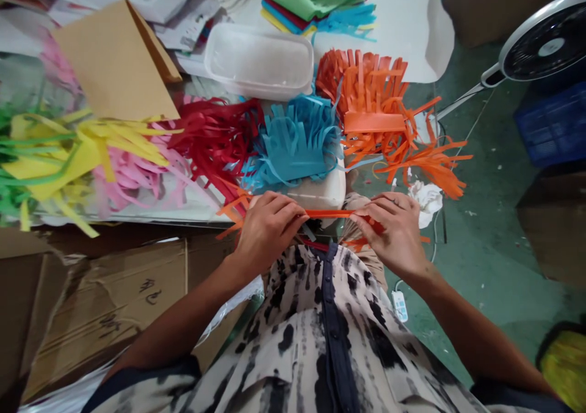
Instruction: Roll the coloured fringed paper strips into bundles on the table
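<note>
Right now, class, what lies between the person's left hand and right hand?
In the head view, a narrow orange strip spans from the left hand to the right hand.

Left hand [271, 222] and right hand [392, 229] pinch level with each other, backs upward, bare forearms [183, 315] slanting inward.

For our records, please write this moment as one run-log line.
left hand: holds orange strip; right hand: holds same strip; ahead: blue fringed bundle, orange fringed bundle

orange strip [327, 213], blue fringe [295, 154], red fringe [213, 135], black-blotched cream shirt [293, 321]
</note>
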Demonstrator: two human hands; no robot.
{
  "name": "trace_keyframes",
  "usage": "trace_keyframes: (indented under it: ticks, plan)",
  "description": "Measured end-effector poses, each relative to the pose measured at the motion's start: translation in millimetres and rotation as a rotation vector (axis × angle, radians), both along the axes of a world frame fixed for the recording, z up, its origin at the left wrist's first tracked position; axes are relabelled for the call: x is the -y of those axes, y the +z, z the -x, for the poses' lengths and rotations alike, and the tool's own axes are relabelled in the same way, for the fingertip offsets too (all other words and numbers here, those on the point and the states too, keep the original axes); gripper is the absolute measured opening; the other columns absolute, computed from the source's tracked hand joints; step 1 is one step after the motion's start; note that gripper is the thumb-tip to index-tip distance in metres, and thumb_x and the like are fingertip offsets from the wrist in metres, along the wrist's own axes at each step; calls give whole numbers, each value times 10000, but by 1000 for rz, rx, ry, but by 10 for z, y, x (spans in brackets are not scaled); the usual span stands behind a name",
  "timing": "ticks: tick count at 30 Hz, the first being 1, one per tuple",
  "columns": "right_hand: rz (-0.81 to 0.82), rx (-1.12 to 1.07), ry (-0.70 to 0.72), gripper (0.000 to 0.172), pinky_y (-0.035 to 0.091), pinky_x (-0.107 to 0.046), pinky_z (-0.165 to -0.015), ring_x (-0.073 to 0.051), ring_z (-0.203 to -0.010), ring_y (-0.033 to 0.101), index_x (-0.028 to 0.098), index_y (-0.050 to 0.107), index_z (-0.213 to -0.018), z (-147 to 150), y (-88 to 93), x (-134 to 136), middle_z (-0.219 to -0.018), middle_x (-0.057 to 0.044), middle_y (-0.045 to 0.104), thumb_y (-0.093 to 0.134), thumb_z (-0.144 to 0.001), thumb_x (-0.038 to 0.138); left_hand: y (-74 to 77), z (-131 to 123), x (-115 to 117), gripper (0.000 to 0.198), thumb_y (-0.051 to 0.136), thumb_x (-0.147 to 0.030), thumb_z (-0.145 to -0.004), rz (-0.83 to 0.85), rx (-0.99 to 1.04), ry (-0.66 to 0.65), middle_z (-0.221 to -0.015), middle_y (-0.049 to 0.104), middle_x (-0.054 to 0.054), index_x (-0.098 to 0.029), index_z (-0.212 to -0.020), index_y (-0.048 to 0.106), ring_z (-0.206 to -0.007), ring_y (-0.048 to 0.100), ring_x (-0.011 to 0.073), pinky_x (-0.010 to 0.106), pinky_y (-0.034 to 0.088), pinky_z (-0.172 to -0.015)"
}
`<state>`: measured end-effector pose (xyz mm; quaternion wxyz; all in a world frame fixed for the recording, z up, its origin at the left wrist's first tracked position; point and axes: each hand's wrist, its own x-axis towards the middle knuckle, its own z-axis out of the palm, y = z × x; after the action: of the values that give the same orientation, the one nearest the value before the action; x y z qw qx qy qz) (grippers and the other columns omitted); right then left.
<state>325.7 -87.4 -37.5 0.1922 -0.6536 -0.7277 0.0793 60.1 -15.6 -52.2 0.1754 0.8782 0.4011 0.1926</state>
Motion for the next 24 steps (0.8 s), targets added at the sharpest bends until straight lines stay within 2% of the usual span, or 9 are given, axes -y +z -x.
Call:
trace_keyframes:
  ticks: [6,11,13,15,16,18,21,24]
  plan:
    - [42,36,-73,153,326,-435,-929,-284,-1076,587,245,694,-857,82,31,-36,-918,-36,753,663,-968,345,83,-64,-38,209,627,-339,-1028,4,-95,61,-894,726,50,-205,-878,684,-929,587,258,424,416,-855]
    - [123,108,-51,119,312,-437,-872,-307,-1089,576,237,674,-859,103,73,-112,-917,-48,762,664,-943,321,127,-95,-71,199,653,-318,-1005,-14,-169,48,-867,711,47,-206,-840,658,-899,593,258,432,394,-848]
    - [119,164,-53,107,311,-453,-879,-318,-1093,574,236,672,-857,127,97,-127,-926,-57,762,676,-928,315,141,-106,-69,183,661,-312,-996,-32,-200,49,-884,715,53,-201,-851,660,-899,598,260,437,406,-844]
    - [55,241,-58,56,308,-483,-931,-327,-1143,564,238,691,-948,174,113,-118,-1015,-72,768,670,-932,287,149,-137,-46,117,661,-289,-996,-100,-179,59,-959,737,63,-198,-926,685,-946,611,266,454,423,-891]
    - [3,279,-38,86,300,-499,-968,-325,-1179,555,243,695,-1020,205,114,-105,-1071,-72,769,653,-947,260,148,-161,-26,80,650,-265,-1004,-153,-147,44,-1021,751,61,-204,-994,701,-995,619,267,469,424,-947]
    - [-106,332,67,169,276,-502,-1029,-292,-1236,544,272,683,-1128,268,99,-65,-1126,-35,780,607,-995,199,134,-221,20,143,609,-210,-1030,-271,-69,-60,-1115,772,31,-231,-1128,712,-1084,627,250,495,383,-1089]
    - [-189,353,210,194,278,-458,-1017,-228,-1225,562,296,673,-1139,304,43,14,-1075,42,806,584,-1039,156,78,-268,65,204,570,-170,-1052,-363,-41,-244,-1096,793,-14,-231,-1175,721,-1072,645,209,494,316,-1213]
    - [-216,352,213,234,290,-457,-983,-235,-1220,576,292,649,-1236,212,-32,97,-1154,37,804,600,-1040,174,3,-140,32,228,574,-159,-1043,-368,-62,-250,-1100,796,-6,-239,-1191,727,-1048,659,205,509,335,-1224]
